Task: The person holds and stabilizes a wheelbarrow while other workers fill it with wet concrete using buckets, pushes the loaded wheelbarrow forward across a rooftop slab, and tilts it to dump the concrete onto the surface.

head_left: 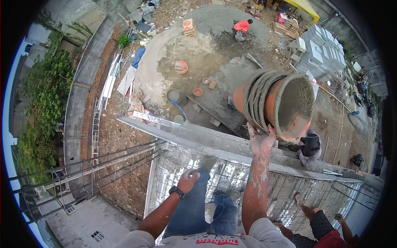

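My right hand [263,138] is raised, its fingers gripping the underside of a stack of nested orange buckets [273,103] coated in grey cement. The stack lies tilted on its side, and the mouth of the nearest bucket [297,108] faces right. Wet cement streaks run down my right forearm. My left hand [189,180], with a dark watch on the wrist, is beside my bent knee in jeans. Its fingers are loosely curled, nothing shows in them, and cement marks the fingertips.
Beneath me is a metal deck with a rebar grid [223,171], bordered by a concrete edge [186,132]. Below, a person in red [241,29] bends near gravel. Another person [310,146] is under the buckets; a third [318,225] is at right. Rebar [87,169] projects left.
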Available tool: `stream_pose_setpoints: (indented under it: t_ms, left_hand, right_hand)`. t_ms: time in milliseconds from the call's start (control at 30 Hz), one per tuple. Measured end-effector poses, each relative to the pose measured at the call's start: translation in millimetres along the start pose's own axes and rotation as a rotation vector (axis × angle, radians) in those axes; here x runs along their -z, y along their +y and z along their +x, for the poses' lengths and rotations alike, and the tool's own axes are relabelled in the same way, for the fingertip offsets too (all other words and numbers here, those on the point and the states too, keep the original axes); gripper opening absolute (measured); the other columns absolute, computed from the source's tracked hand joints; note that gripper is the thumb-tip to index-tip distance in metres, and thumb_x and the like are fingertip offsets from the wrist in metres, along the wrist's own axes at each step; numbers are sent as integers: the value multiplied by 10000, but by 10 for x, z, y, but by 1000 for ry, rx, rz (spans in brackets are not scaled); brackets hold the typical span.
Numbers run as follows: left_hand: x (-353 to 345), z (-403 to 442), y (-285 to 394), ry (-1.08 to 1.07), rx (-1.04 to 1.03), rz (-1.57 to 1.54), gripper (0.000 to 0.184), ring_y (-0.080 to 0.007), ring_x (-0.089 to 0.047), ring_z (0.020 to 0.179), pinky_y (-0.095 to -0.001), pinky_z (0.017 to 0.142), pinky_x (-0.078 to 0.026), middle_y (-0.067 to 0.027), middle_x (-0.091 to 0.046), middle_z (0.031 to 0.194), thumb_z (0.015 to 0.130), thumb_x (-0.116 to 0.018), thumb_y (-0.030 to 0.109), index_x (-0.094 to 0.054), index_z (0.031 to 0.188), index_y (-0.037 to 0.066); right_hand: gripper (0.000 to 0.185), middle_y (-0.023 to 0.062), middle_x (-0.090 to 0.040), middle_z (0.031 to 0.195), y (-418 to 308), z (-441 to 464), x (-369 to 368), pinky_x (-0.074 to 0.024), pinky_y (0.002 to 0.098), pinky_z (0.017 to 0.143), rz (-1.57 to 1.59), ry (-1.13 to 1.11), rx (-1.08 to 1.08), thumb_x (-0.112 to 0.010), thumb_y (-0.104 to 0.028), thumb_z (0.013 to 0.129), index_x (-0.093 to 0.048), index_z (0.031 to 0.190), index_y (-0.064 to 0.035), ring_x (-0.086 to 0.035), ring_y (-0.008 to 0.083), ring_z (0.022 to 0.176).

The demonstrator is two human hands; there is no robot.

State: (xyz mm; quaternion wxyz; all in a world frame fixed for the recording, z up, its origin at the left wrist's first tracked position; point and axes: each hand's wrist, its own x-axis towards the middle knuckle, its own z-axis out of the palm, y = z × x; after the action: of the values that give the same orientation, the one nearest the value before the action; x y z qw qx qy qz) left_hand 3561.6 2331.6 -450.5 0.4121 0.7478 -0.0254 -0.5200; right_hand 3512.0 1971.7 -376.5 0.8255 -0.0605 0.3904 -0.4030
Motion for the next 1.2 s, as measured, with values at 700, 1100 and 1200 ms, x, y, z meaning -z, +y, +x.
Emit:
stream_pose_setpoints:
  t_ms: [700, 1100, 1200]
  left_hand:
    - [257, 309, -607, -36, 139, 19, 391, -121, -661, 836, -242, 663, -504, -44, -653, 995, 870, -664, 288, -584, 1176, 57]
    - [306, 604, -356, -87, 45, 324, 518, -231, -653, 921, -344, 822, -497, -129, -665, 1039, 829, -641, 471, -607, 1143, 61]
    - [232, 572, 140, -109, 53, 450, 579, -307, -606, 1063, -398, 915, -463, -166, -646, 1107, 811, -604, 560, -613, 1158, 97]
  right_hand:
    - [278, 107, -657, 668, 2051, 975, 1730, -516, 336, 511, -1702, -432, -642, -605, -265, 846, -665, 827, 6, -638, 180, 569]
    - [281, 60, -600, 777, -196, -409, 4776, -487, 431, 590, -841, 97, -1044, -546, -406, 907, -574, 954, -130, -576, 226, 643]
    - [259, 54, -604, 777, -276, -971, 3889, -485, 421, 578, -1262, 412, -771, -595, -380, 893, -577, 958, -129, -580, 222, 636]
